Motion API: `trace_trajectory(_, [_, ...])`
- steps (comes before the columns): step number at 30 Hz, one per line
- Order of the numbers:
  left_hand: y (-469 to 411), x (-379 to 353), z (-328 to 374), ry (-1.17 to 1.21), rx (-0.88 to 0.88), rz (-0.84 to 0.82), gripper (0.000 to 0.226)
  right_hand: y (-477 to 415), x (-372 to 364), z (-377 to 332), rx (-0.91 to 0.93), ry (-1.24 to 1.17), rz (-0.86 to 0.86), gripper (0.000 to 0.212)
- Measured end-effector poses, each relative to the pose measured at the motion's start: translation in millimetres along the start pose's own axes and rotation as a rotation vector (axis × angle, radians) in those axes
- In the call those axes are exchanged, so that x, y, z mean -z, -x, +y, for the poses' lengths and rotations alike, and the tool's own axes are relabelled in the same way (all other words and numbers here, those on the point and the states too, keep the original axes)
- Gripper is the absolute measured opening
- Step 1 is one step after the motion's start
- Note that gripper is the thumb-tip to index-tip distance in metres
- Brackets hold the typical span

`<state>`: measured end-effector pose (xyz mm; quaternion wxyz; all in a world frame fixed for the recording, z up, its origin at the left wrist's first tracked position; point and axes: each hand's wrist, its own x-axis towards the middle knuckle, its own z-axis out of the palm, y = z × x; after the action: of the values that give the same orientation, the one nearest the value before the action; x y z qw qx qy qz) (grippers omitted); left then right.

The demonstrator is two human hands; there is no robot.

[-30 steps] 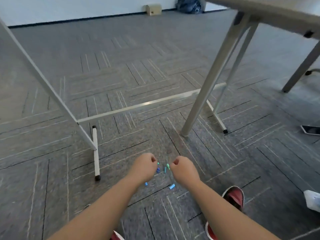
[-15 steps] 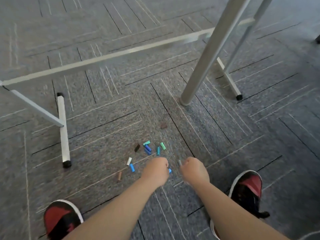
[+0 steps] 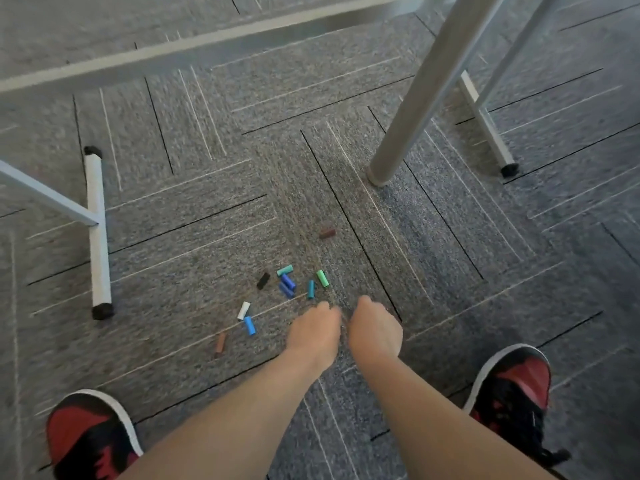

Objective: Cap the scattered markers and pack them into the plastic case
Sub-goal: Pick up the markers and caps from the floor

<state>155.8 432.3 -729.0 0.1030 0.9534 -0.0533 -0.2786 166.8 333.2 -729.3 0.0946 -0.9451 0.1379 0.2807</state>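
Note:
Several small marker caps lie scattered on the grey carpet: a green cap [image 3: 322, 278], a teal cap [image 3: 285, 270], two dark blue caps [image 3: 287, 285], a black cap [image 3: 263, 280], a white cap [image 3: 243, 310], a light blue cap [image 3: 249, 326], a brown cap [image 3: 220, 342] and a dark red cap [image 3: 327, 233] farther off. My left hand [image 3: 313, 332] and my right hand [image 3: 375, 329] hover side by side just below the cluster, knuckles up and fingers curled. Whatever is inside them is hidden. No plastic case or whole marker shows.
A grey table leg [image 3: 415, 98] stands on the carpet up and to the right of the caps. A white frame foot with black end caps [image 3: 98, 233] lies to the left, another frame foot [image 3: 485, 119] at the right. My red and black shoes [image 3: 90, 434] [image 3: 512, 382] flank my arms.
The camera has tilted down from the room to the floor. Both hands stay close together and curled, and the blue cap seen between them earlier is now covered.

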Motion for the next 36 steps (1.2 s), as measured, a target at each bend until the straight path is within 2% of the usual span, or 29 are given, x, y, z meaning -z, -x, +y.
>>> trace_trajectory(4, [2,6,-11,0.092,0.103,0.011,0.014,2,0,-14,0.005,0.004,-0.011,0.021])
trace_trajectory(10, [24,31,-57,0.169,0.249,0.020,0.028,19,1,-55,0.104,-0.100,-0.043,0.031])
trace_trajectory(16, [36,41,-119,0.233,0.466,0.061,0.012,38,-8,-101,0.257,0.044,-0.132,0.029])
trace_trajectory(20, [40,35,-152,0.277,0.586,0.047,0.017,44,-22,-126,0.279,-0.001,-0.189,0.024])
trace_trajectory(24, [44,23,-166,0.251,0.561,-0.008,0.042,44,-39,-144,0.279,-0.034,-0.137,0.023])
trace_trajectory(29, [43,14,-167,0.175,0.514,-0.011,0.005,46,-54,-151,0.251,0.007,-0.098,0.020])
trace_trajectory(32, [43,16,-165,0.186,0.500,0.005,0.011,47,-55,-153,0.249,0.023,-0.090,0.022])
trace_trajectory(36, [36,21,-165,0.276,0.498,0.073,0.010,49,-53,-154,0.197,-0.084,-0.121,0.020])
